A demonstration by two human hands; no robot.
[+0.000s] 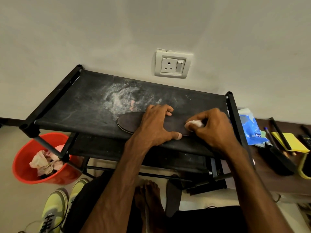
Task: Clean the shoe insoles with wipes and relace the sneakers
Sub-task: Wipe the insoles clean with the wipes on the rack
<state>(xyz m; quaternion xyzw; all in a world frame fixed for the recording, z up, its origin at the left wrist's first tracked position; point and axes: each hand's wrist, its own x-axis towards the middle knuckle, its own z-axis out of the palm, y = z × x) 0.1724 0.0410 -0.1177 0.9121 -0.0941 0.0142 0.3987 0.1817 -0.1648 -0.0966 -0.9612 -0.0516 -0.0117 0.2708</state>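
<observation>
A dark insole lies flat on the top shelf of a black fabric shoe rack. My left hand presses down across its middle, fingers spread, thumb at the near edge. My right hand pinches a small white wipe against the right end of the insole. A second dark insole lies on the floor below, beside my bare feet. Two yellow-green sneakers with dark laces stand on the floor at the lower left.
A red bucket holding crumpled used wipes sits left under the rack. A blue wipes packet, yellow pad and pens lie on a brown surface at right. A wall socket is behind the rack. White dust marks the shelf.
</observation>
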